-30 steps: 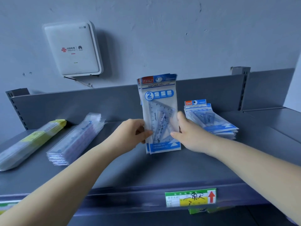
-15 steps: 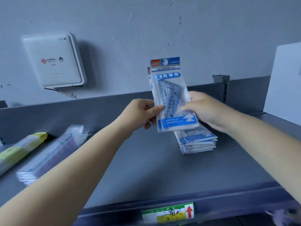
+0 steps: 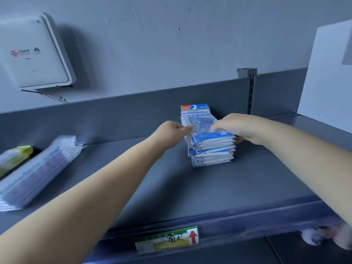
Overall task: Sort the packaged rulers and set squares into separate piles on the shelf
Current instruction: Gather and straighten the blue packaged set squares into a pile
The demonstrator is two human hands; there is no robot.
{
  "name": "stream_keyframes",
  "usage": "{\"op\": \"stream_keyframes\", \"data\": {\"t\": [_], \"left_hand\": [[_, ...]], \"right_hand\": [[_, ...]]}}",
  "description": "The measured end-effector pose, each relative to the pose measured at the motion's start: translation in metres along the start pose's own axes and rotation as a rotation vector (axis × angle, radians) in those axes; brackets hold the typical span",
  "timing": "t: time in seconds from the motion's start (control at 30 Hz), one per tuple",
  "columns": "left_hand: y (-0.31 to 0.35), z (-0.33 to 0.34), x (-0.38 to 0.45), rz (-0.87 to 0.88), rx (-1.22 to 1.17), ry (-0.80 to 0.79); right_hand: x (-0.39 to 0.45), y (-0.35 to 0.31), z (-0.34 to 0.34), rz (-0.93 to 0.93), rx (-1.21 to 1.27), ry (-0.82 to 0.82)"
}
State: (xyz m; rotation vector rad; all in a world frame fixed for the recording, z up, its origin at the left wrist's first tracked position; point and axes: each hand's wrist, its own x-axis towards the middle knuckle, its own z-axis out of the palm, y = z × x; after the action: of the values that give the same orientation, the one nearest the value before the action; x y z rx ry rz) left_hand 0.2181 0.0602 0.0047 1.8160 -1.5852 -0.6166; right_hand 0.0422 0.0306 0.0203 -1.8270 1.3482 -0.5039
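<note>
Both hands settle a set-square pack onto the blue pile at the back of the shelf.

The left hand (image 3: 172,133) pinches the left edge of the top set-square pack (image 3: 203,126), and the right hand (image 3: 238,128) grips its right side with fingers curled over it; the blur leaves it unclear whether the pack already rests fully on the set-square pile (image 3: 211,151). The pile stands directly ahead between the hands, its long axis running away from the person toward the shelf's back wall (image 3: 114,115). The hands are about equally near it. Open shelf (image 3: 219,191) lies in front of and to the right of the pile. The ruler pile (image 3: 38,168) and a yellow-tipped pack (image 3: 15,157) lie well apart to the left.
</note>
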Motion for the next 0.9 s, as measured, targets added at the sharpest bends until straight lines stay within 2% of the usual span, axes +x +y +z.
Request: {"op": "stream_keyframes", "data": {"t": [0.07, 0.17, 0.27, 0.6, 0.77, 0.9], "left_hand": [[-0.002, 0.003, -0.001, -0.063, -0.275, -0.07], [-0.003, 0.013, -0.005, -0.153, -0.783, -0.28], [0.003, 0.024, -0.017, -0.169, -0.983, -0.315], [-0.024, -0.01, -0.035, -0.228, -1.105, -0.213], [-0.045, -0.037, -0.046, -0.233, -1.026, -0.187], [-0.061, -0.053, -0.051, -0.161, -0.844, -0.174]], "right_hand": [[0.001, 0.004, -0.002, -0.03, 0.152, -0.042], [-0.002, 0.008, 0.002, -0.02, 0.49, -0.194], [-0.004, 0.007, 0.013, -0.008, 0.598, -0.252], [-0.002, -0.024, 0.067, 0.015, 0.687, -0.2], [0.0, -0.044, 0.094, 0.004, 0.724, -0.245], [-0.002, -0.054, 0.103, -0.011, 0.679, -0.197]]}}
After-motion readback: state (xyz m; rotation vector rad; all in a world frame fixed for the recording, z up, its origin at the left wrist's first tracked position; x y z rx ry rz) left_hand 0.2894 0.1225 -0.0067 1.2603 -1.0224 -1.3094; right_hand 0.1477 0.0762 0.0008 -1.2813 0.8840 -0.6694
